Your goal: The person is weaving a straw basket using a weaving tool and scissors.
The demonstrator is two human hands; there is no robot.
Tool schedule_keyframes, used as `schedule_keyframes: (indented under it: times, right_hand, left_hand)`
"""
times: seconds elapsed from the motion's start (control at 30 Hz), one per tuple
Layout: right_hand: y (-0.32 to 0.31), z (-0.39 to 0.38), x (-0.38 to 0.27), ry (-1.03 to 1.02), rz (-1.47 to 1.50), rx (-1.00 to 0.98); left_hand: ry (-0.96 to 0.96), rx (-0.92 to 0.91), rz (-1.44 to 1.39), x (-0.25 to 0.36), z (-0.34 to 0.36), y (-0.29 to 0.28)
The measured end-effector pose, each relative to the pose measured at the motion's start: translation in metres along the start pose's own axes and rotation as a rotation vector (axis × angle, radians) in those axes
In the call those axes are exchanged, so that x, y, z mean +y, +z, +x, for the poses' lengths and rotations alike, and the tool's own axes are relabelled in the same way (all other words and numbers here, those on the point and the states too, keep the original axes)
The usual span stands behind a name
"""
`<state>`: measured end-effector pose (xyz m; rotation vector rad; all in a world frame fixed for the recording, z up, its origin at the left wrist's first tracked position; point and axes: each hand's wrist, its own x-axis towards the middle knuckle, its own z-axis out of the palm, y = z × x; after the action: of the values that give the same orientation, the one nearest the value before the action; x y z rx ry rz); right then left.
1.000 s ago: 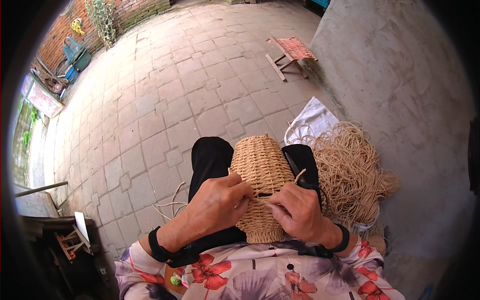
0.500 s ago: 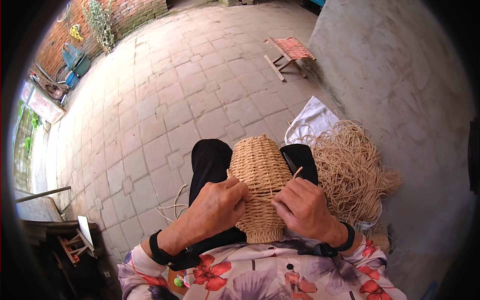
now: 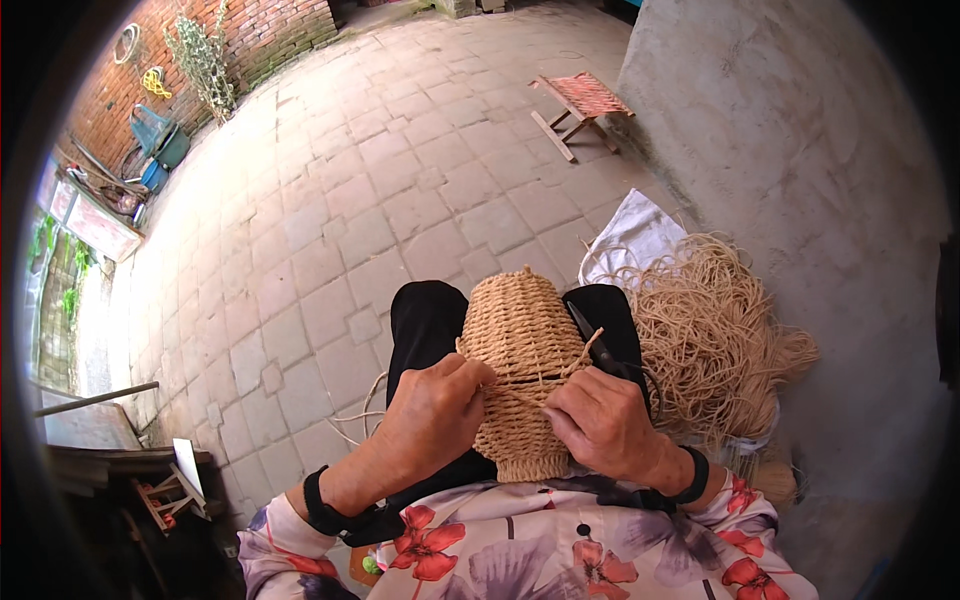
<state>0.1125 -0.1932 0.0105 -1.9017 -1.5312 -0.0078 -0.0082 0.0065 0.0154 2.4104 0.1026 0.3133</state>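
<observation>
A tan woven cord basket (image 3: 515,315) lies across my lap, its narrow rimmed end toward me. A dark slit runs across its middle, with a cord (image 3: 535,386) along it between my hands. My left hand (image 3: 437,405) is closed at the left end of the slit, fingertips pinching the cord. At the other end my right hand (image 3: 605,415) is closed too, thumb and forefinger on the cord. A short cord end sticks up above the right knuckles. Both sets of fingertips are partly hidden. Scissors (image 3: 603,352) with dark handles rest on my right thigh, partly behind the basket.
A large heap of loose tan cord (image 3: 700,335) lies right of my knee, beside a white cloth (image 3: 632,240). Farther off, a folding stool (image 3: 585,100) stands near the grey wall (image 3: 800,150). Dark wooden furniture (image 3: 130,480) is at the lower left.
The view has shifted slightly. The slit between the woven rows looks wider and darker near my right hand. More of the scissors' handles shows. Both hands stay pinched at nearly the same places.
</observation>
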Motion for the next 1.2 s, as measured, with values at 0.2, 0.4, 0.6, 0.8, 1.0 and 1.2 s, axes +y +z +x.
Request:
schedule_keyframes:
  times: [0.2,0.4,0.6,0.8,1.0,1.2]
  right_hand:
    - [-0.003,-0.002,0.001,-0.011,-0.01,0.014]
    - [-0.019,0.007,0.001,-0.052,-0.236,-0.064]
    - [-0.008,0.029,0.01,-0.064,-0.003,0.021]
    - [0.012,0.051,0.025,0.076,0.536,-0.019]
    - [0.017,0.052,0.018,0.206,0.574,-0.089]
    - [0.013,0.057,0.027,0.212,0.48,-0.241]
  left_hand:
    - [0.031,-0.006,0.012,0.0,0.0,-0.001]
    - [-0.012,-0.031,-0.023,0.006,0.002,-0.005]
    - [-0.054,-0.037,-0.168,-0.001,0.002,-0.003]
    - [-0.055,0.018,-0.193,0.0,0.002,-0.001]
    - [-0.044,0.064,-0.211,0.001,-0.001,0.001]
    - [-0.031,0.08,-0.2,-0.001,-0.001,0.002]
